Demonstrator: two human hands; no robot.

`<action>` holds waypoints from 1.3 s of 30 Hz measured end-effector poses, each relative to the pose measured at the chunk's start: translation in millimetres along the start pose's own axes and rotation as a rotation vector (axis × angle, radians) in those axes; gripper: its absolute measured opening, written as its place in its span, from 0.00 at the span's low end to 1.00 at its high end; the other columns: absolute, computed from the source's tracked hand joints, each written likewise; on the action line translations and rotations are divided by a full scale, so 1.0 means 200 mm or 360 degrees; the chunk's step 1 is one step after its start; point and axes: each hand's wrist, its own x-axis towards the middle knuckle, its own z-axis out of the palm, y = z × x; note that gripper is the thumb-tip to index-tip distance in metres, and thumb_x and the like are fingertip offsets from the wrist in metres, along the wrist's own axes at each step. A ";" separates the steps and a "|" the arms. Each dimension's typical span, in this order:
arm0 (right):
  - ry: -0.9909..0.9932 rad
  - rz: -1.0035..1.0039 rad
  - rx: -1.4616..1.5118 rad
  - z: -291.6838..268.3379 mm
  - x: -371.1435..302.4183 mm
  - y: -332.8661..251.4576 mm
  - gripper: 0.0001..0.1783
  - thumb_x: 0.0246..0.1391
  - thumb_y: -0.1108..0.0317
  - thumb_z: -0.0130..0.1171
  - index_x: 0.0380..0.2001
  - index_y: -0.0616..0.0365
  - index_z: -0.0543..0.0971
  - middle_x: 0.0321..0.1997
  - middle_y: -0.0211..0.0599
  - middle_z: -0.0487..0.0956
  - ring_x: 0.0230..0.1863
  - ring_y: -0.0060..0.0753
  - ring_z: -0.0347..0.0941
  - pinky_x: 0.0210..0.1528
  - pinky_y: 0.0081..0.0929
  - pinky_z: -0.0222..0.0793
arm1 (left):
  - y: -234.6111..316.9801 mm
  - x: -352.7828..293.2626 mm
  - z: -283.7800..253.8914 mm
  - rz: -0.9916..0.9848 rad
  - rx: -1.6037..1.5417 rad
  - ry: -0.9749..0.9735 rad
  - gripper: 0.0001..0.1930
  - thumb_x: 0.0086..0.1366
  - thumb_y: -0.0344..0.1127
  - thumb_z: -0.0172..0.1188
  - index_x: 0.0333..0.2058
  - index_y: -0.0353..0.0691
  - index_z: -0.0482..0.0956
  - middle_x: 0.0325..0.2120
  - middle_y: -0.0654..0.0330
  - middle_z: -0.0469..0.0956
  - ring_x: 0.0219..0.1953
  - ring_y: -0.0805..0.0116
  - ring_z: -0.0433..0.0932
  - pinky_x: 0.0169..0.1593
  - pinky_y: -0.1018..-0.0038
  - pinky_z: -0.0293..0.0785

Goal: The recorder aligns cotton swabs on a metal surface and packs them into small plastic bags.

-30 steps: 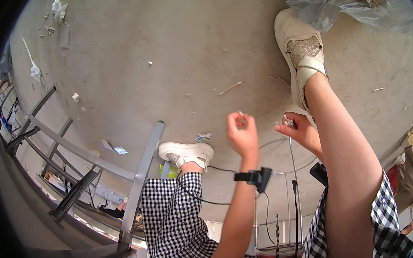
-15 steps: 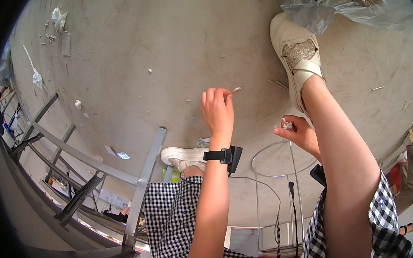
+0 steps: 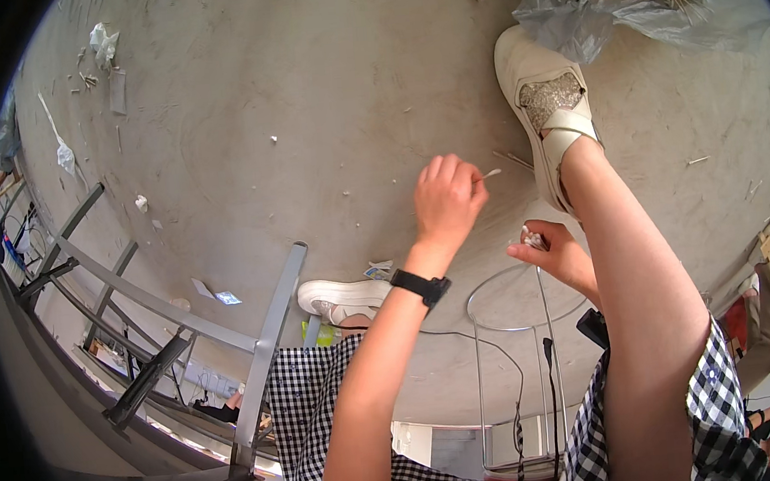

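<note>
a cotton swab (image 3: 493, 174) is pinched in the fingertips of the left hand (image 3: 447, 200), above the floor (image 3: 335, 89). since half a second ago it has been carried rightward, so the gap to the swab bundle (image 3: 533, 240), clasped by the right hand (image 3: 564, 260), has been narrowed. loose sticks (image 3: 514, 159) are left lying beside the right shoe (image 3: 541, 60).

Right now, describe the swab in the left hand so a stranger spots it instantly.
Find the cream shoe at upper right, its toe by the translucent plastic bag. Left of this shoe, the left hand pinches the swab. Its lone tip pokes out toward the shoe, unlike the clustered swabs in the right hand below.
</note>
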 end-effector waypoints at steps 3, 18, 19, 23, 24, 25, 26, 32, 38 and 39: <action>0.0009 0.0019 0.0009 0.04 -0.01 0.00 0.20 0.52 0.56 0.67 0.23 0.58 0.70 0.16 0.21 0.60 0.21 0.15 0.50 0.23 0.22 0.48 | 0.06 0.05 0.06 0.0027 0.0024 0.0072 0.06 0.42 0.28 0.63 0.22 0.41 0.75 0.26 0.60 0.72 0.33 0.59 0.72 0.37 0.64 0.70; 0.0047 -0.0033 -0.0033 -0.01 -0.05 0.08 0.21 0.51 0.55 0.67 0.21 0.58 0.70 0.17 0.21 0.60 0.22 0.16 0.50 0.23 0.22 0.47 | 0.15 0.16 0.19 0.0408 0.0206 -0.0066 0.04 0.49 0.30 0.56 0.26 0.41 0.76 0.29 0.60 0.71 0.36 0.62 0.70 0.38 0.68 0.68; 0.0052 0.0010 -0.0091 -0.01 -0.05 0.09 0.21 0.51 0.55 0.67 0.21 0.58 0.70 0.17 0.21 0.60 0.22 0.16 0.50 0.24 0.22 0.48 | 0.16 0.17 0.19 0.0415 0.0209 -0.0066 0.04 0.49 0.30 0.56 0.26 0.41 0.76 0.29 0.60 0.71 0.36 0.62 0.70 0.38 0.68 0.68; 0.0059 -0.0007 -0.0094 -0.01 -0.05 0.09 0.21 0.51 0.55 0.67 0.21 0.58 0.70 0.17 0.21 0.60 0.22 0.17 0.51 0.24 0.22 0.48 | 0.16 0.19 0.18 0.0436 0.0270 -0.0143 0.03 0.48 0.30 0.56 0.24 0.41 0.77 0.28 0.59 0.72 0.36 0.62 0.70 0.38 0.69 0.67; 0.0057 0.0008 -0.0087 -0.01 -0.06 0.08 0.21 0.51 0.55 0.67 0.21 0.58 0.70 0.17 0.21 0.60 0.22 0.17 0.51 0.24 0.22 0.48 | 0.16 0.18 0.18 0.0430 0.0306 -0.0174 0.03 0.47 0.30 0.56 0.23 0.41 0.77 0.28 0.59 0.72 0.36 0.62 0.70 0.38 0.69 0.67; 0.0057 0.0022 -0.0081 -0.01 -0.06 0.08 0.21 0.51 0.55 0.67 0.21 0.58 0.70 0.17 0.21 0.60 0.22 0.17 0.51 0.24 0.22 0.49 | 0.16 0.18 0.19 0.0431 0.0306 -0.0175 0.03 0.47 0.30 0.56 0.23 0.41 0.77 0.28 0.59 0.72 0.36 0.62 0.70 0.38 0.69 0.67; 0.0057 0.0023 -0.0080 -0.01 -0.06 0.07 0.21 0.51 0.55 0.67 0.21 0.58 0.70 0.17 0.21 0.60 0.22 0.17 0.51 0.24 0.22 0.49 | 0.17 0.17 0.19 0.0436 0.0342 -0.0190 0.02 0.47 0.30 0.56 0.22 0.41 0.77 0.27 0.59 0.72 0.36 0.62 0.71 0.38 0.69 0.67; 0.0067 0.0039 -0.0105 -0.01 -0.06 0.06 0.22 0.51 0.54 0.67 0.21 0.58 0.70 0.17 0.22 0.60 0.22 0.17 0.51 0.24 0.23 0.49 | 0.13 0.13 0.21 0.0489 0.0390 -0.0237 0.02 0.46 0.31 0.57 0.20 0.42 0.77 0.26 0.60 0.72 0.35 0.63 0.71 0.37 0.69 0.66; 0.0088 0.0018 -0.0087 -0.01 -0.06 0.06 0.21 0.51 0.54 0.67 0.21 0.58 0.70 0.17 0.22 0.60 0.22 0.17 0.51 0.24 0.23 0.49 | 0.16 0.10 0.24 0.0553 0.0566 -0.0237 0.02 0.45 0.33 0.57 0.19 0.44 0.77 0.25 0.61 0.72 0.35 0.64 0.70 0.37 0.70 0.64; 0.0093 -0.0041 -0.0011 -0.01 -0.06 0.06 0.21 0.51 0.55 0.67 0.21 0.59 0.70 0.17 0.22 0.60 0.22 0.17 0.51 0.24 0.23 0.49 | 0.17 0.09 0.25 0.0547 0.0620 -0.0246 0.02 0.45 0.33 0.57 0.19 0.44 0.77 0.25 0.61 0.72 0.35 0.64 0.70 0.36 0.70 0.64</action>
